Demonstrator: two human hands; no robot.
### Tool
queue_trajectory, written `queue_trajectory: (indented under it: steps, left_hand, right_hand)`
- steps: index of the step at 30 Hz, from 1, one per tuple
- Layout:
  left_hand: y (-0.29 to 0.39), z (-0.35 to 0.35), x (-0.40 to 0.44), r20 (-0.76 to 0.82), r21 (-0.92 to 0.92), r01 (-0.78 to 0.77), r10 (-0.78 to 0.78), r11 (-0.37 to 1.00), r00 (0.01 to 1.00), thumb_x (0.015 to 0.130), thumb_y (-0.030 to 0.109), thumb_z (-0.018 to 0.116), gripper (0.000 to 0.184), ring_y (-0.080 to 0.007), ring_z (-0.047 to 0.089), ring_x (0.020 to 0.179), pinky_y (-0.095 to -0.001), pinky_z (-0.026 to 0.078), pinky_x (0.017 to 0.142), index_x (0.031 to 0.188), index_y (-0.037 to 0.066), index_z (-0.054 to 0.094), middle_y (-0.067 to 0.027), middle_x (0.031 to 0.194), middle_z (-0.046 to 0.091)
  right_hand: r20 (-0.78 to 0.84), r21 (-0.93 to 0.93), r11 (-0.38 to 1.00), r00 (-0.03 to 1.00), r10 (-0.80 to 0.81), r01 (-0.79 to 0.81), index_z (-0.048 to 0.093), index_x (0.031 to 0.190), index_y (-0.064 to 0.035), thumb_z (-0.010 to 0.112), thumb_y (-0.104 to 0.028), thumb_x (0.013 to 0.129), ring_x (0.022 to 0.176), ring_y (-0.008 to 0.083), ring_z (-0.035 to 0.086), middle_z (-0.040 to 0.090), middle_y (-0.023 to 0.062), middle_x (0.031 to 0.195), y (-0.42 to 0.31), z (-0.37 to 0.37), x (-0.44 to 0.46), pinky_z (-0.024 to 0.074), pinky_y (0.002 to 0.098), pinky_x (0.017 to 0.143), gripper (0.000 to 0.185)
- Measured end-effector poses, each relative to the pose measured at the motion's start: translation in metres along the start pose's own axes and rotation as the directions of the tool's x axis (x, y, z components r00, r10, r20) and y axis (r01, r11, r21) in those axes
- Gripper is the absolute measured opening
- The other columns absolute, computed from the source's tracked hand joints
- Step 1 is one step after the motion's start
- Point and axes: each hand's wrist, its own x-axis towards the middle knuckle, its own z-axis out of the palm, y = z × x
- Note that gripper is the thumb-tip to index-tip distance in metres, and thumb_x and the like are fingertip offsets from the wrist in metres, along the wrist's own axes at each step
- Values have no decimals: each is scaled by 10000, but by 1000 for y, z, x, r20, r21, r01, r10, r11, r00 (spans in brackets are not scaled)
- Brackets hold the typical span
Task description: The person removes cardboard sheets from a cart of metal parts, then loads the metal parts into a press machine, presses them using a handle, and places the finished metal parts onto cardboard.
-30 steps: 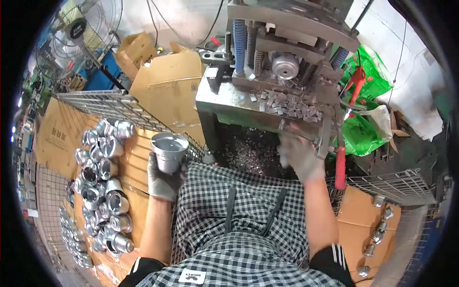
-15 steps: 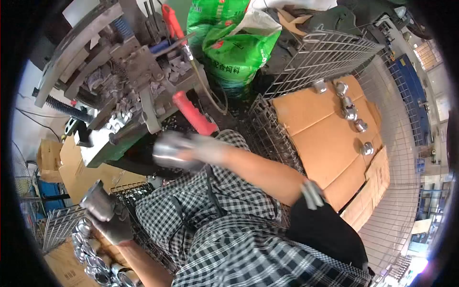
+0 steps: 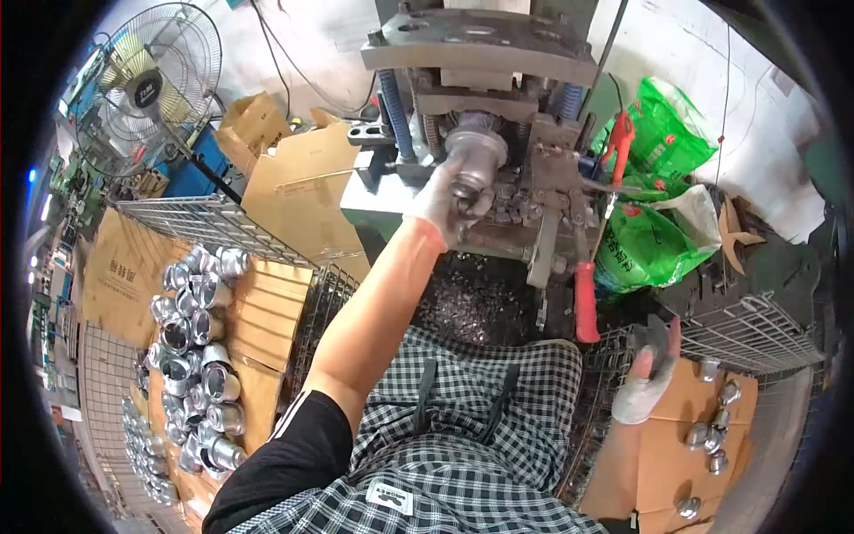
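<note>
My left hand, in a pale glove, is closed around the near end of a shiny metal cup. The cup's far end meets the tooling of the press. On the right, below the red-handled lever, my gloved right hand is raised with its fingers apart and nothing visible in it. Beneath and beyond that hand, several small metal cups lie on cardboard in a wire basket.
Many metal cups are piled on cardboard in the wire basket at left. Metal scraps cover the floor below the press. Green sacks stand to its right, and a fan is at upper left.
My view has turned left, towards the press. My left hand has brought its cup from above the left pile to the press. My right hand has moved right, and the metal cup has left it.
</note>
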Motion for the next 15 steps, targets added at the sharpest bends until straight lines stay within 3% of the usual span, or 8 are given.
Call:
queue_trajectory:
  steps: [3,7,10,11,12,13,14,15]
  left_hand:
    - [4,38,16,-237,-282,-79,11,956,972,869,380,683,422,-210,584,994,-394,581,773,1177,139,524,-77,1037,587]
    - [24,41,41,-122,-488,-9,-58,873,991,920,261,631,306,-223,547,1055,-441,560,866,1188,165,522,-70,1081,567]
    - [13,23,58,140,-216,-85,117,973,983,932,381,583,359,-265,521,1132,-534,414,992,1193,142,523,-76,1162,561]
    - [5,9,60,294,-48,-287,288,957,911,938,413,563,382,-275,520,1144,-559,366,1024,1196,133,523,-81,1171,564]
    - [5,-7,47,301,15,-266,249,964,921,942,420,552,410,-277,542,1107,-557,373,1007,1220,123,508,-97,1154,572]
    - [6,-21,33,307,77,-244,210,967,928,946,428,540,438,-280,564,1070,-555,380,990,1245,112,494,-113,1137,581]
    - [9,-27,-3,43,-284,145,-138,948,989,945,425,541,480,-282,598,1006,-536,441,939,1291,100,469,-137,1120,587]
    - [-5,-51,-44,-28,-172,104,-111,980,993,945,418,543,505,-286,616,927,-495,488,859,1314,87,445,-159,1107,586]
  right_hand:
    - [162,-249,905,936,-313,346,342,1406,44,639,-359,878,1157,311,508,508,211,1282,-43,37,10,375,427,1023,728]
    - [328,-492,675,835,-442,550,416,1336,65,638,-277,871,1122,377,515,514,246,1232,-53,87,19,392,461,980,619]
    - [284,-675,444,763,-581,589,437,1329,52,593,-232,937,1132,324,533,504,200,1288,-38,97,27,440,438,959,508]
    - [93,-539,687,846,-526,487,495,1280,57,569,-223,962,1105,306,552,518,200,1269,-26,96,31,479,416,916,430]
    - [-150,18,956,947,-285,291,530,1238,69,557,-228,970,1113,283,546,527,202,1261,-15,100,41,484,399,921,401]
    - [-86,-321,871,905,-417,370,539,1232,66,527,-227,983,1120,276,548,525,209,1272,12,67,74,486,378,930,385]
    - [-20,-616,671,843,-538,414,549,1226,63,498,-225,995,1128,269,549,522,216,1283,38,35,108,489,356,939,373]
    - [-13,-486,753,858,-514,444,570,1215,64,494,-262,997,1159,260,555,603,191,1203,35,51,136,452,357,975,400]
